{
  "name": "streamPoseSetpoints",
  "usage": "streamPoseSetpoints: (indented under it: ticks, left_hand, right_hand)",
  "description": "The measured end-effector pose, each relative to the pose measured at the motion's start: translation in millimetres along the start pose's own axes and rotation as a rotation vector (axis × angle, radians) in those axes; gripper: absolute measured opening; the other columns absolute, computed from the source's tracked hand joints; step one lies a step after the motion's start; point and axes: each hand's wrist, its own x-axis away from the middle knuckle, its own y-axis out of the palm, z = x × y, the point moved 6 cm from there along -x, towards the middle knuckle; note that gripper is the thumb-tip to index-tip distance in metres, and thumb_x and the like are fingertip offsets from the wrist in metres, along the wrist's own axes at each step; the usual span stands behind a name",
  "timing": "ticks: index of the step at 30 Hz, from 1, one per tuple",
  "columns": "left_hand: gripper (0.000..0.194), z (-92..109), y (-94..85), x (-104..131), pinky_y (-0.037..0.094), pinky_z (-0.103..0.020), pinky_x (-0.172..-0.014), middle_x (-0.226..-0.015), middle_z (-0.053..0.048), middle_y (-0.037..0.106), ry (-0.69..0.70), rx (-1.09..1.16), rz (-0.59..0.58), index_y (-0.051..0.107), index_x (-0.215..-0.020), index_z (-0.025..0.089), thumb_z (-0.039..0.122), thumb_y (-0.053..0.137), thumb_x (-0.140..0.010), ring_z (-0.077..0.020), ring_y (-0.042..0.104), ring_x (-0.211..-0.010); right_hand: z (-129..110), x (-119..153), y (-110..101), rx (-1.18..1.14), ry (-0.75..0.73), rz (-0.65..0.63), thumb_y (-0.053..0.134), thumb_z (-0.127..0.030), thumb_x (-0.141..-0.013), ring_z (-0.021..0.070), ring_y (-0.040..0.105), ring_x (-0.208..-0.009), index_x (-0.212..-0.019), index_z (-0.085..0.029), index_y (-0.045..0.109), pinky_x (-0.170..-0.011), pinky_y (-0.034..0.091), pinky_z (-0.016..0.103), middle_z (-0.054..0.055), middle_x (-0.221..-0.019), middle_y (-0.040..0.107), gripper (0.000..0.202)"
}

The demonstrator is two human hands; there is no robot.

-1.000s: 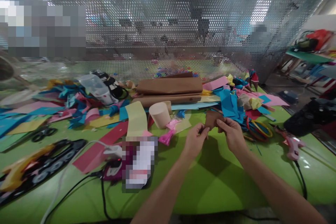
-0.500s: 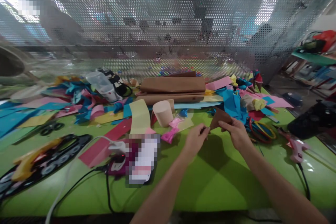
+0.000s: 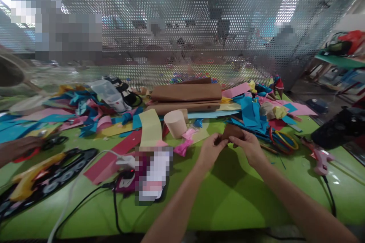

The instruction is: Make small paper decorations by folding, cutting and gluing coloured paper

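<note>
Both my hands hold one small piece of brown paper (image 3: 233, 131) above the green table. My left hand (image 3: 211, 148) pinches its left edge between thumb and fingers. At the lower right edge, my right hand (image 3: 247, 145) grips it with the thumb in front and the fingers behind. My two thumbs nearly meet at the near edge of the paper. Just left of my hands lie a pink ribbon-like piece (image 3: 184, 146) and a cream paper roll (image 3: 175, 124). Scissors with yellow and red handles (image 3: 285, 140) rest right of my right hand.
Folded brown paper (image 3: 185, 93) lies along the back, below a perforated metal screen (image 3: 182, 19). A pink glue gun (image 3: 322, 161) is at the right, a yellow one (image 3: 35, 176) at the left. A phone (image 3: 155, 174) sits by a power strip (image 3: 125, 180). Another person's hand (image 3: 23, 148) reaches in left.
My hands have drawn closer together, and the brown paper sits a little lower and further left. Another person's hand has come in at the left edge, beside the black-handled scissors.
</note>
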Motion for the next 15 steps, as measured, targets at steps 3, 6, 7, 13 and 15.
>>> streamPoseSetpoints:
  ticks: [3, 6, 7, 13, 15]
  left_hand:
    - [0.02, -4, -1.4, -2, 0.044, -0.027, -0.068, -0.079, -0.003, 0.068, -0.016, -0.004, 0.0, 0.064, -0.084, 0.016, 0.035, 0.07, -0.083, -0.0153, 0.06, -0.073]
    - [0.019, -6, -1.7, -2, 0.045, -0.028, -0.069, -0.078, -0.003, 0.07, -0.037, -0.012, -0.01, 0.066, -0.082, 0.016, 0.035, 0.07, -0.082, -0.0162, 0.062, -0.073]
    - [0.019, -7, -1.6, -2, 0.046, -0.028, -0.069, -0.078, -0.004, 0.071, -0.039, -0.007, -0.013, 0.066, -0.082, 0.016, 0.035, 0.069, -0.083, -0.0166, 0.063, -0.073]
    - [0.017, -10, -1.8, -3, 0.046, -0.028, -0.07, -0.08, -0.005, 0.073, -0.027, -0.002, -0.001, 0.069, -0.084, 0.016, 0.033, 0.069, -0.084, -0.0174, 0.065, -0.075]
    - [0.017, -11, -2.0, -3, 0.045, -0.028, -0.069, -0.079, -0.006, 0.073, -0.02, 0.001, 0.013, 0.069, -0.081, 0.015, 0.032, 0.069, -0.084, -0.0172, 0.065, -0.073]
  right_hand:
    - [-4, 0, -5, -0.017, -0.018, 0.071, 0.088, -0.038, -0.064, 0.0128, 0.05, -0.059, -0.084, -0.019, 0.076, -0.058, 0.042, 0.029, 0.0, -0.071, 0.068, 0.03]
    - [-8, -1, -10, -0.044, -0.038, 0.115, 0.088, -0.038, -0.064, 0.012, 0.048, -0.057, -0.075, -0.02, 0.072, -0.058, 0.04, 0.029, -0.001, -0.065, 0.063, 0.027]
    - [-8, -1, -10, -0.052, -0.041, 0.121, 0.088, -0.038, -0.064, 0.0119, 0.048, -0.057, -0.074, -0.02, 0.071, -0.058, 0.04, 0.029, -0.002, -0.065, 0.062, 0.028]
    - [-3, -4, -13, -0.101, -0.042, 0.139, 0.089, -0.039, -0.063, 0.0121, 0.05, -0.057, -0.077, -0.02, 0.071, -0.059, 0.041, 0.029, -0.002, -0.064, 0.062, 0.029]
    - [-2, -5, -15, -0.114, -0.041, 0.145, 0.089, -0.039, -0.063, 0.012, 0.051, -0.057, -0.077, -0.02, 0.071, -0.059, 0.041, 0.029, -0.002, -0.065, 0.063, 0.03]
